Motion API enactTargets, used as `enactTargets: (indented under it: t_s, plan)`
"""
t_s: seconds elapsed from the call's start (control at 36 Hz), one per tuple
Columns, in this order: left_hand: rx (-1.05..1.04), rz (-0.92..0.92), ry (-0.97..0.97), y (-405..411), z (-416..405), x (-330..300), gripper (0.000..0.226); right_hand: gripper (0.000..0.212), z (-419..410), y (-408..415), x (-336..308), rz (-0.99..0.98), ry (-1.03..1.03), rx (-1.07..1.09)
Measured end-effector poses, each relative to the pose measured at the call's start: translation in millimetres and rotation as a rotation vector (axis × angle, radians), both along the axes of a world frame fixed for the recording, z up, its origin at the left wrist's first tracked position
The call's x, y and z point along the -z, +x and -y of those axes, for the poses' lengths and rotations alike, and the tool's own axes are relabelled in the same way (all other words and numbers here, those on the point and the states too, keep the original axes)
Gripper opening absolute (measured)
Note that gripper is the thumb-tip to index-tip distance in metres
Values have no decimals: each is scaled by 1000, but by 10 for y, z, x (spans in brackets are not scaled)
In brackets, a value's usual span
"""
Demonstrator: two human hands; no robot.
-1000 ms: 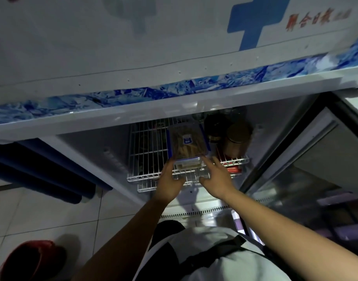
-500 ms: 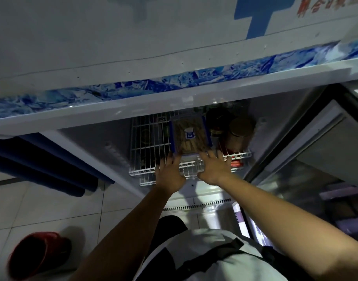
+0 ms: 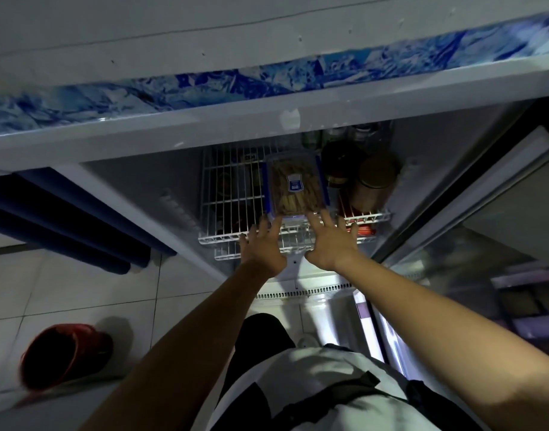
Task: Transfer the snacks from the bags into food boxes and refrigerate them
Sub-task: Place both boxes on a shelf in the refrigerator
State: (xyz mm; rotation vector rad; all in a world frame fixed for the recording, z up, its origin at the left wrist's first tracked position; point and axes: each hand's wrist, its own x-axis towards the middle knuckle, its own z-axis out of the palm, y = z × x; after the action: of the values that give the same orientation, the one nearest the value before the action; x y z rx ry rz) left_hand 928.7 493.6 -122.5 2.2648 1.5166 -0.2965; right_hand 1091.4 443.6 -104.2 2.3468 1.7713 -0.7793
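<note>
So the clear food box (image 3: 295,183) with the blue clips, packed with brown snack sticks, sits on the white wire shelf (image 3: 232,194) inside the open fridge, just right of frame centre. Our left hand (image 3: 262,245) and right hand (image 3: 329,244) are both at its near edge with fingers spread open, tips about touching the box, not gripping anything. Right beside the box, to the right, we see a dark jar (image 3: 338,164) and a brownish jar (image 3: 374,181). Down in the lower left there's a red bucket (image 3: 65,353) on the tiled floor.
</note>
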Motion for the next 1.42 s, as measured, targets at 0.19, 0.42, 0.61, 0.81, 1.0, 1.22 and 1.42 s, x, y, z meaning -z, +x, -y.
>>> enactTargets:
  t_s: [0.19,0.42,0.61,0.81,1.0,1.22,1.42]
  plan:
    - [-13,51,-24,3,3,-61,104,103,21,-15,28,41,-11,-17]
    - [-74,166,-101,-70,-20,-160,101,100,27,8,18,84,-25,-38]
    - [-219,370,-161,-616,501,-320,95,91,373,-166,-76,136,72,-91]
    - [-369,372,-65,-1637,1411,-474,86,79,889,-1071,-315,-70,100,-195]
    - [-667,346,7,-2927,2552,-700,83,73,1429,-2511,-735,-185,156,-550]
    - [-1069,345,188,-4169,3999,-960,78,71,2211,-3969,-904,-350,110,-822]
    - [-1366,375,262,-4901,5054,-928,77,70,2740,-4934,-856,-427,23,-978]
